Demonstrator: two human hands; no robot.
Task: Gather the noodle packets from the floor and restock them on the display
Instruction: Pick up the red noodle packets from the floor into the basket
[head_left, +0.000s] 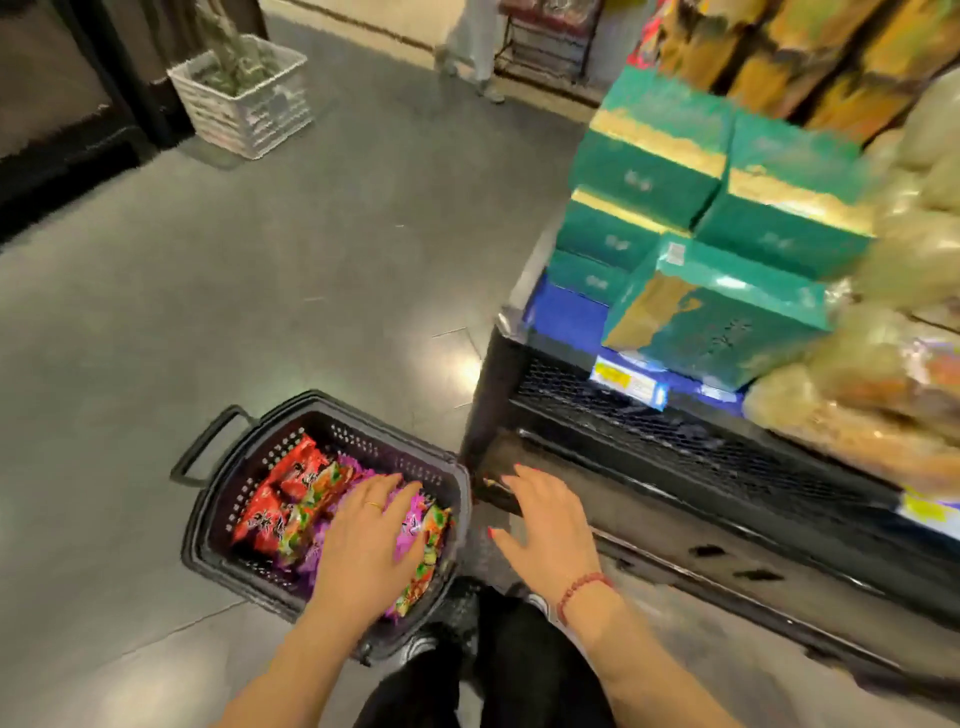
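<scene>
Left hand (366, 527) lies flat-fingered on crinkly red and purple noodle packets (265, 514) in one black plastic basket (322, 402); right hand (550, 525), at three o'clock, hovers spread and empty.

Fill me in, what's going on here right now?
A person's left hand lies flat on the red and purple noodle packets in a dark basket on the floor. The right hand hovers open beside the basket, near the display base. No packet is lifted yet.

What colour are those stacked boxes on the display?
The boxes are teal green with gold trim, shown best in the head view.
</scene>
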